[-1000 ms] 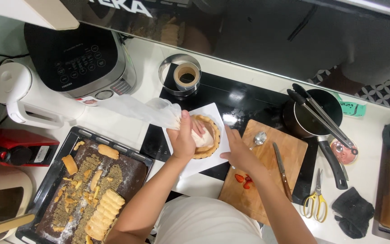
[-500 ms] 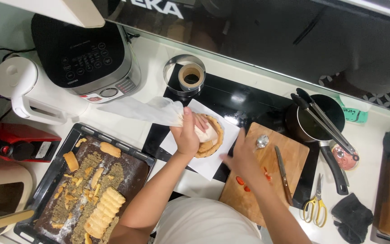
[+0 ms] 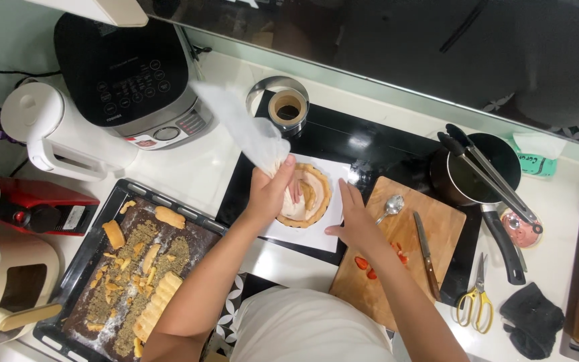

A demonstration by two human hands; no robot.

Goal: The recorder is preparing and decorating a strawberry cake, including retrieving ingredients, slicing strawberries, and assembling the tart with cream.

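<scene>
My left hand (image 3: 271, 190) grips a white piping bag (image 3: 246, 131), its twisted top trailing up and left, its tip over a round pastry shell (image 3: 308, 196) partly filled with pale cream. The shell sits on a white sheet of paper (image 3: 316, 236) laid on the black cooktop (image 3: 363, 144). My right hand (image 3: 355, 221) rests flat, fingers apart, on the paper's right edge beside the shell, at the left edge of a wooden cutting board (image 3: 403, 251).
On the board lie a spoon (image 3: 389, 206), a knife (image 3: 425, 253) and red strawberry pieces (image 3: 367, 268). A baking tray (image 3: 75, 281) of pastry pieces and crumbs sits left. A black pot (image 3: 467, 177) with tongs (image 3: 490, 177), scissors (image 3: 475, 302), rice cooker (image 3: 125, 74) and kettle (image 3: 51, 134) surround.
My left hand has lifted the piping bag's top more upright over the shell. My right hand moved left from the cutting board onto the paper's edge.
</scene>
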